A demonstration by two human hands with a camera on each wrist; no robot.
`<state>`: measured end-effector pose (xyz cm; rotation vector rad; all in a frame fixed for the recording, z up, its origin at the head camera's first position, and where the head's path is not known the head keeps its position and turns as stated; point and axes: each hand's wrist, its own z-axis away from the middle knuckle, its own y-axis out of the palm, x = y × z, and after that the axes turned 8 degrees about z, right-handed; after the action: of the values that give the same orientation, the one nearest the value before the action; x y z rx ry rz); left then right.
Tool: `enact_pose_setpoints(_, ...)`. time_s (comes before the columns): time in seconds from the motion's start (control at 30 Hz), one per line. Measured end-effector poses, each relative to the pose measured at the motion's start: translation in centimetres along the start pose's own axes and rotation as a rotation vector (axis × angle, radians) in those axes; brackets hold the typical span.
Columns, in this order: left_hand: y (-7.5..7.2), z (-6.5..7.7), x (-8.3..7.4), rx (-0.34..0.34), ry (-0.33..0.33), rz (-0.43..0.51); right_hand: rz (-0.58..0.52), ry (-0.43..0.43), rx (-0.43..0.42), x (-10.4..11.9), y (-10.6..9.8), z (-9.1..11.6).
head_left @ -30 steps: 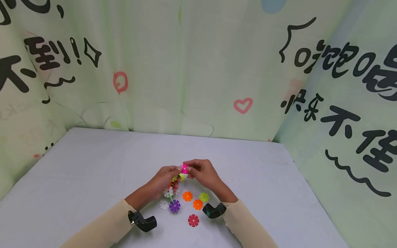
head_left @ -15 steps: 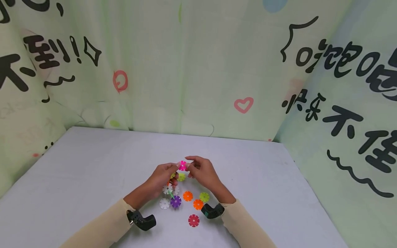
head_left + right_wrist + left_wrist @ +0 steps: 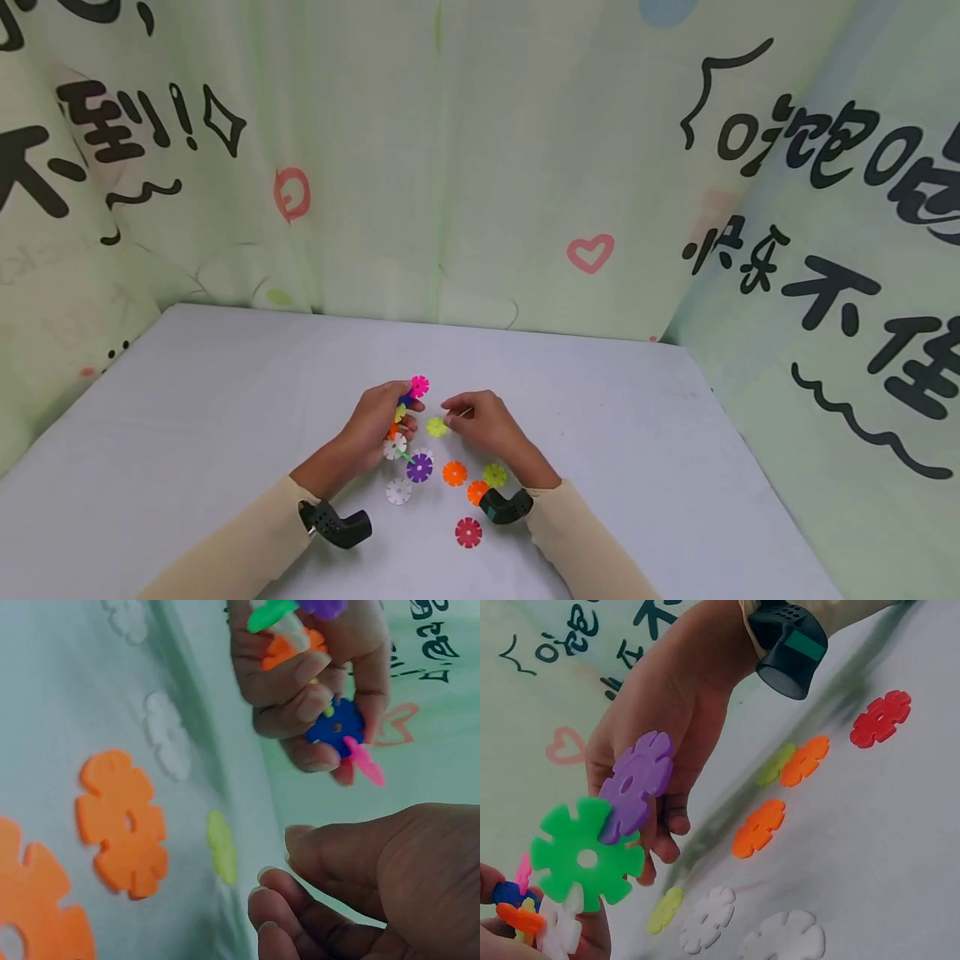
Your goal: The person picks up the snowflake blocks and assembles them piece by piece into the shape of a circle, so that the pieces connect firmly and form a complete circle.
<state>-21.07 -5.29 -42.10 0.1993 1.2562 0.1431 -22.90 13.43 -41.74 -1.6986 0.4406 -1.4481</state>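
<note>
My left hand [image 3: 369, 421] grips a chain of interlocking snowflake discs above the table. A pink disc [image 3: 420, 386] tops the chain, joined to a blue one [image 3: 337, 727]. Yellow, orange and white discs follow, partly hidden by the fingers. From the lower end stick out a green disc [image 3: 559, 851] and a purple disc [image 3: 646, 776]. Apart from the chain, my right hand [image 3: 491, 429] holds nothing, its fingers loosely bent with a gap to the thumb. Its fingertips hover beside a yellow-green disc [image 3: 436, 427] on the table.
Loose discs lie nearer the body: orange [image 3: 454, 473], another orange [image 3: 477, 492], yellow-green [image 3: 494, 476], red [image 3: 468, 542] and white [image 3: 398, 498]. Another white disc [image 3: 169, 739] lies below the chain. A white cloth covers the table [image 3: 285, 375]; printed curtains [image 3: 375, 167] surround it.
Both hands held the pink disc at first. My right hand has let go of it and sunk slightly toward the yellow-green disc, while my left hand has carried the chain to the left.
</note>
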Motion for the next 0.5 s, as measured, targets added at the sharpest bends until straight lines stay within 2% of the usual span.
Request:
enact_pose_setpoints(0.27, -0.2, 0.0, -0.1, 0.037, 0.021, -0.046, 0.059, 0.032, 0.028, 0.3, 1.1, -0.5)
enact_pose_setpoints(0.5, -0.3, 0.3, 0.0, 0.065, 0.038, -0.012, 0.172, 0.044, 0.044, 0.9, 1.4, -0.7)
